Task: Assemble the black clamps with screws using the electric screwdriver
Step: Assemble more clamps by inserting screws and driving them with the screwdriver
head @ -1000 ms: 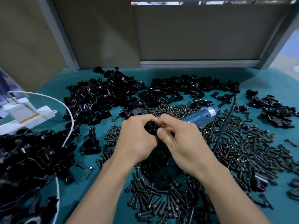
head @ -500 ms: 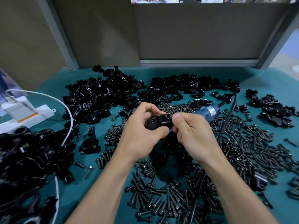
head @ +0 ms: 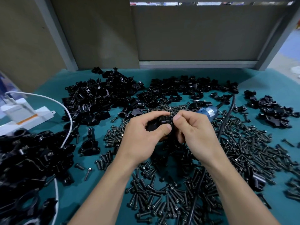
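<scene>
My left hand (head: 142, 137) grips a black clamp (head: 159, 123) above the middle of the table, thumb across its front. My right hand (head: 193, 133) meets it from the right, thumb and forefinger pinching at the clamp's top right end; whether a screw is between them is hidden. The blue electric screwdriver (head: 208, 111) lies on the table just behind my right hand, its black cord (head: 227, 117) running back and then toward me. Loose black screws (head: 170, 192) cover the cloth under and right of my hands.
Piles of black clamp parts lie at the back (head: 103, 98), at the left (head: 29, 153) and at the far right (head: 274, 111). A white power strip (head: 24, 116) with a white cable (head: 68, 127) sits at the left. A single assembled clamp (head: 89, 146) lies left of my hands.
Both hands have turned the clamp between them. My right fingertips have shifted onto its top right end, and my left thumb now lies across the front.
</scene>
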The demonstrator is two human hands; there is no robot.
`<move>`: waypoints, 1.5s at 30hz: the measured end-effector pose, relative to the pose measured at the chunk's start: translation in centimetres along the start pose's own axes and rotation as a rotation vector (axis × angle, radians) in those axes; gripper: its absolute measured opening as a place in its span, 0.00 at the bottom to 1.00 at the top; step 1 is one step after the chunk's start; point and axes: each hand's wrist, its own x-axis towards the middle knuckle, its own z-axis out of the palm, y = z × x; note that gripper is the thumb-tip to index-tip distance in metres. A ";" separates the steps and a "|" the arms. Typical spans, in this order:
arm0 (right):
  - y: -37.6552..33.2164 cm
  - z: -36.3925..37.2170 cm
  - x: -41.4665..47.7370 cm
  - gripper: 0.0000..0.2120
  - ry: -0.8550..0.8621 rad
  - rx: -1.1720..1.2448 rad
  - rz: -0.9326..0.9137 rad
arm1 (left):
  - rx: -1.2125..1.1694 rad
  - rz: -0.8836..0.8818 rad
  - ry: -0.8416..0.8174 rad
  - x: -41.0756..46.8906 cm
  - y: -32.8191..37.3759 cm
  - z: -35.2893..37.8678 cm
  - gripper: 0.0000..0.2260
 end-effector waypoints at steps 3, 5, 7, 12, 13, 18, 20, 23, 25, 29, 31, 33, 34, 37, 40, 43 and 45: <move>-0.4 -0.2 0.0 0.16 0.009 -0.011 -0.049 | -0.099 -0.032 -0.003 -0.1 0.1 0.2 0.12; -0.6 -0.3 -0.1 0.12 0.013 -0.019 -0.075 | -0.109 -0.039 -0.007 -0.1 0.2 0.1 0.12; -0.7 -0.2 -0.1 0.08 0.012 -0.046 -0.095 | -0.078 -0.024 -0.004 0.0 0.1 0.0 0.12; -0.6 0.0 -0.1 0.10 -0.066 -0.067 -0.090 | -0.011 0.025 0.036 0.0 0.1 -0.3 0.11; -0.6 0.0 -0.2 0.10 -0.082 -0.085 -0.099 | -0.003 0.030 0.037 0.0 0.2 -0.3 0.11; -0.7 0.7 -0.6 0.15 -0.065 -0.165 -0.135 | 0.031 0.057 0.071 -0.4 0.5 -0.1 0.12; -0.7 0.9 -0.6 0.17 -0.049 -0.175 -0.136 | 0.062 0.072 0.074 -0.5 0.7 -0.2 0.14; -0.8 1.2 -0.7 0.20 -0.060 -0.133 -0.080 | 0.128 0.079 0.090 -0.6 0.7 -0.5 0.16; -0.9 1.4 -0.7 0.21 -0.073 -0.097 -0.008 | 0.187 0.093 0.083 -0.6 0.5 -0.6 0.17; -1.1 1.2 -0.5 0.21 -0.078 -0.140 0.031 | 0.232 0.094 0.046 -0.4 0.4 -0.5 0.21; -1.2 1.1 -0.6 0.24 -0.087 -0.177 0.017 | 0.223 0.106 0.057 -0.3 0.4 -0.5 0.21; -1.2 0.9 -0.6 0.24 -0.081 -0.164 0.014 | 0.225 0.114 0.061 -0.3 0.4 -0.4 0.19; -1.1 0.8 -0.6 0.23 -0.074 -0.143 0.011 | 0.232 0.110 0.060 -0.3 0.4 -0.4 0.18; -1.1 0.4 -0.6 0.10 -0.064 -0.083 -0.043 | 0.241 0.082 0.079 -0.4 0.3 -0.2 0.16; -1.1 0.2 -0.8 0.03 -0.089 -0.166 -0.137 | 0.241 0.056 0.088 -0.3 0.3 -0.4 0.13; -0.6 0.9 -0.9 0.09 -0.057 -0.249 -0.168 | 0.244 0.033 0.053 -0.3 0.4 -0.3 0.14; -0.4 1.5 -0.9 0.16 -0.011 -0.258 -0.140 | 0.241 0.025 0.038 -0.4 0.4 -0.2 0.18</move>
